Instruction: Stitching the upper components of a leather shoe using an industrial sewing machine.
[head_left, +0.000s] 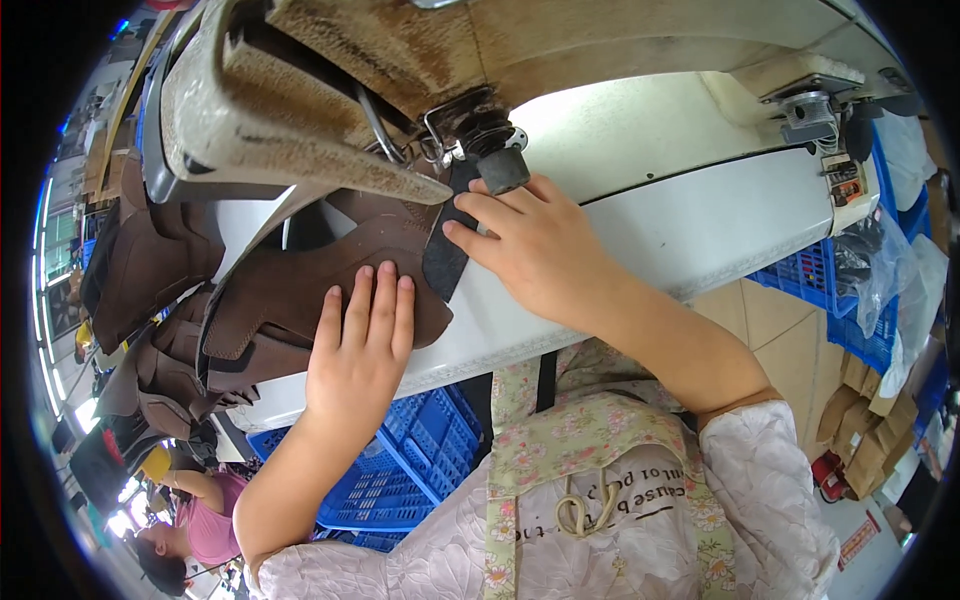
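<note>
A brown shoe upper (340, 265) lies on the white bed of a sewing machine, under its arm. My left hand (362, 340) rests flat on the upper's near side, fingers stretched out. A black strip of material (443, 262) sits at the upper's right edge and runs up toward the needle area. My right hand (535, 245) reaches in from the right, fingers apart, with the fingertips at the strip beside the dark round knob (500, 165). The machine's head hides the needle and part of the strip.
The sewing machine's arm (600, 50) spans the top of the view. More brown uppers (165, 250) hang together on the left. Blue crates (410, 455) stand below the bed, with another blue crate (800, 275) at right. A person in pink (210, 520) is at lower left.
</note>
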